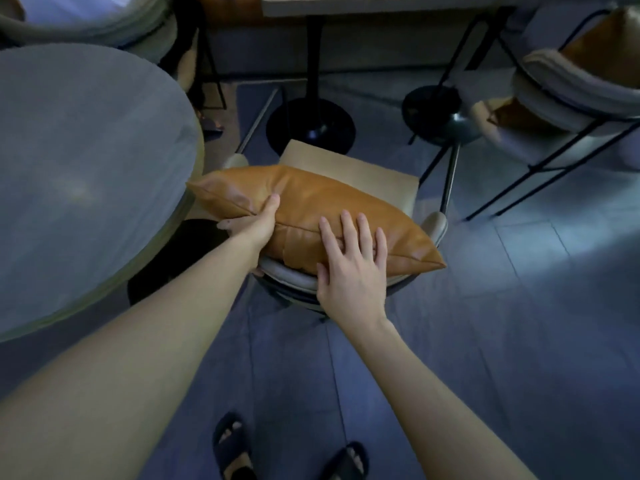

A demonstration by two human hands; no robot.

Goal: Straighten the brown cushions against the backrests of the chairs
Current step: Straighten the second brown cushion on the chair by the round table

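Observation:
A brown leather cushion (322, 209) lies across the top of a chair's curved backrest (294, 278), above the tan seat (349, 171). My left hand (254, 225) grips the cushion's near edge toward its left end, thumb on top and fingers underneath. My right hand (353, 268) rests flat on the cushion's near right side, fingers spread. A second brown cushion (602, 50) stands in the chair (568, 98) at the far right, partly cut off by the frame edge.
A round grey table (86, 168) is close on the left. A table on a black pedestal base (311, 123) stands behind the chair, with a black stool (440, 112) to its right. My feet in dark sandals (232, 448) stand on the tiled floor.

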